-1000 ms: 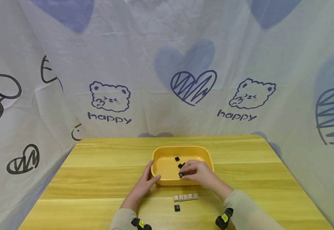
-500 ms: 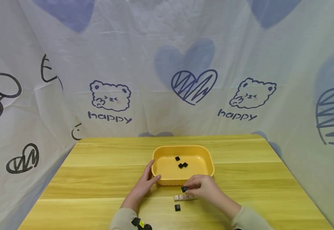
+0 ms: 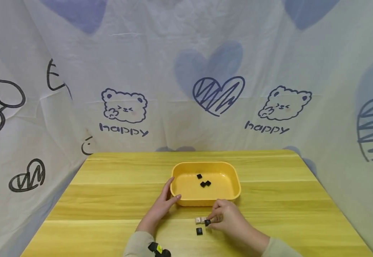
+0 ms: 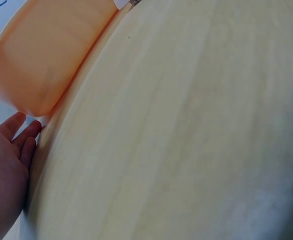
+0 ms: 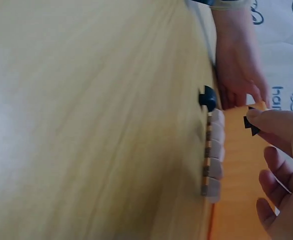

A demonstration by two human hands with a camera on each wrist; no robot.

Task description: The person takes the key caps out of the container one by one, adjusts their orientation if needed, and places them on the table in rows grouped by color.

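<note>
Two hands low over wooden table (image 3: pixel 109 200). Right hand (image 3: pixel 228 219) pinches black keycap (image 3: pixel 207 223) betw. thumb + forefinger, just in front of row of beige keycaps (image 3: pixel 202 220), partly covering row's right end. Left hand (image 3: pixel 160 208) fingers straight, resting against yellow tray (image 3: pixel 177 178) at its left front corner. Second black keycap (image 3: pixel 199 231) loose on table, just below row. Three more black caps (image 3: pixel 204 184) inside tray. Bear-and-heart cloth (image 3: pixel 125 110) behind table.

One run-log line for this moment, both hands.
left hand: steadies yellow tray | right hand: pinches black keycap above table | tray: three black keycaps
</note>
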